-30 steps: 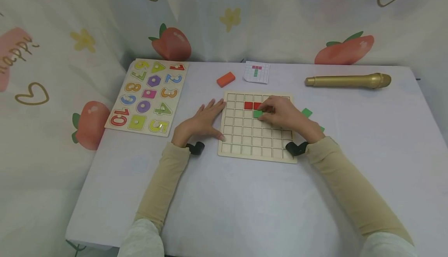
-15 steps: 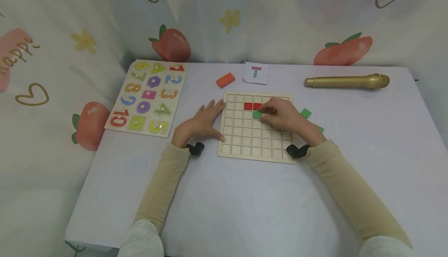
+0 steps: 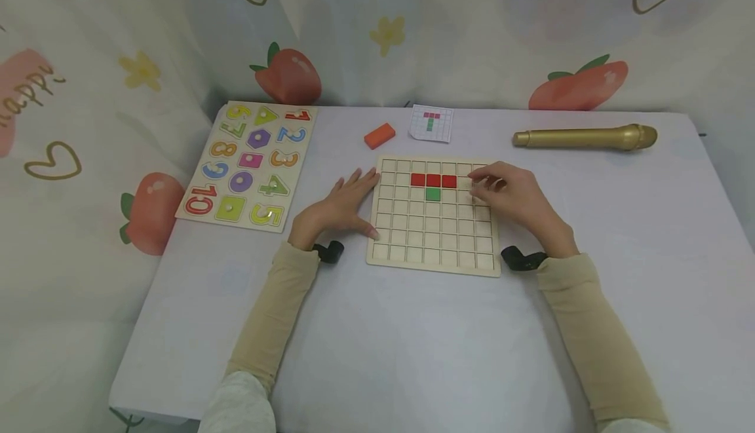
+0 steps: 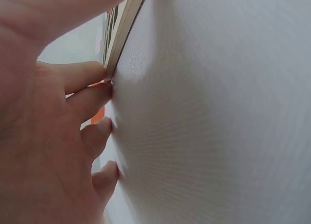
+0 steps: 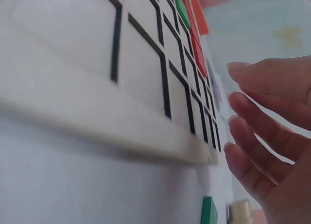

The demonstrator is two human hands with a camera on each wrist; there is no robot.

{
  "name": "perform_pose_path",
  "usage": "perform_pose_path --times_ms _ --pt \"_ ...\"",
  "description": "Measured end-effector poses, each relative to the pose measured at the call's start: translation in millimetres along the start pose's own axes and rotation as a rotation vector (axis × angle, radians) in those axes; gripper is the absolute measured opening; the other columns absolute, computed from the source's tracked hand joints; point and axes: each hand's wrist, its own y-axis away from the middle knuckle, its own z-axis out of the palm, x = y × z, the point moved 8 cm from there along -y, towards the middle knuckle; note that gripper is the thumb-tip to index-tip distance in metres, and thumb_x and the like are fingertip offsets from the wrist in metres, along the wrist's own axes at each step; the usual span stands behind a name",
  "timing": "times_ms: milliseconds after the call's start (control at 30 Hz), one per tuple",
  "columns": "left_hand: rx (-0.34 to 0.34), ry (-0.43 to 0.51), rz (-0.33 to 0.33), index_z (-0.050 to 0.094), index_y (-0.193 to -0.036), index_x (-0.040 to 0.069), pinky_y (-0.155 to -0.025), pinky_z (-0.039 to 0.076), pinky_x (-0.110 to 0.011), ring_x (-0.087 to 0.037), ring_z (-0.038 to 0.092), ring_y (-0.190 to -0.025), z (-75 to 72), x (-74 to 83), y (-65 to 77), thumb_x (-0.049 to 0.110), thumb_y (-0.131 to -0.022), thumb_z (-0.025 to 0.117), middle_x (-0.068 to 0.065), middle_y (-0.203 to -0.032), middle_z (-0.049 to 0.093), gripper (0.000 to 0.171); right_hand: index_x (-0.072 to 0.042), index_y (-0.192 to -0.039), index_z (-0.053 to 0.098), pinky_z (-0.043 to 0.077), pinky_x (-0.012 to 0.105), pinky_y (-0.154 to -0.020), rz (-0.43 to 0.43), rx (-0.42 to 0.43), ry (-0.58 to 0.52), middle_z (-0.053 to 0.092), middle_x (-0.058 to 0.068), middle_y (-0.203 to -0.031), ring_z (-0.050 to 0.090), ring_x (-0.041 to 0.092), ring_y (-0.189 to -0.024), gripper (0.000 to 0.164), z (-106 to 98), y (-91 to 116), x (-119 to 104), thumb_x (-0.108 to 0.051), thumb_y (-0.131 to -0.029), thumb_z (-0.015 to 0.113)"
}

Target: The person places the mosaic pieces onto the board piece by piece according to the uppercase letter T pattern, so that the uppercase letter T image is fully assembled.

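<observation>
A pale wooden grid board [image 3: 415,236] lies on the white table. Three red square tiles [image 3: 433,180] sit side by side in one of its upper rows, with one green tile [image 3: 433,194] below the middle red one. My left hand [image 3: 339,209] rests at the board's left edge, fingers spread and thumb on the rim. Above the board's right edge is my right hand [image 3: 513,190], its fingers loosely bent with nothing between them. In the right wrist view, a loose green piece [image 5: 209,212] lies on the table beside the board; the right hand hides that spot from the head view.
Behind the board are an orange block [image 3: 379,135] and a paper card [image 3: 432,124] with a red and green T pattern. A number and shape puzzle board [image 3: 248,164] lies at the left. At the back right is a gold microphone [image 3: 584,137].
My right hand has let go of the green tile and moved right to the board's edge, uncovering the third red tile. The left hand has stayed in place.
</observation>
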Motion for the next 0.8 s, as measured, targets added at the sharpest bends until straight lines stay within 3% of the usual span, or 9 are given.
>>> perform_pose_path --times_ms 367,800 --pt "0.001 0.018 0.008 0.01 -0.167 0.018 -0.131 -0.009 -0.043 -0.019 -0.011 -0.161 0.8 -1.6 0.0 0.04 -0.076 0.091 0.002 -0.175 0.001 0.124 -0.007 -0.131 0.067 0.051 0.049 -0.094 0.15 0.04 0.0 0.065 0.019 -0.123 0.06 0.036 -0.11 0.037 -18.4 13.9 34.8 -0.023 -0.098 0.069" --pt "0.0 -0.014 0.001 0.01 -0.167 0.017 -0.132 -0.007 -0.045 -0.021 -0.011 -0.161 2.7 -1.5 -0.6 0.043 -0.076 0.091 0.001 -0.175 0.001 0.125 -0.007 -0.132 0.067 0.047 0.04 -0.087 0.17 0.101 0.017 0.065 0.02 -0.117 0.061 0.034 -0.106 0.038 -29.4 22.9 59.1 -0.017 -0.096 0.073"
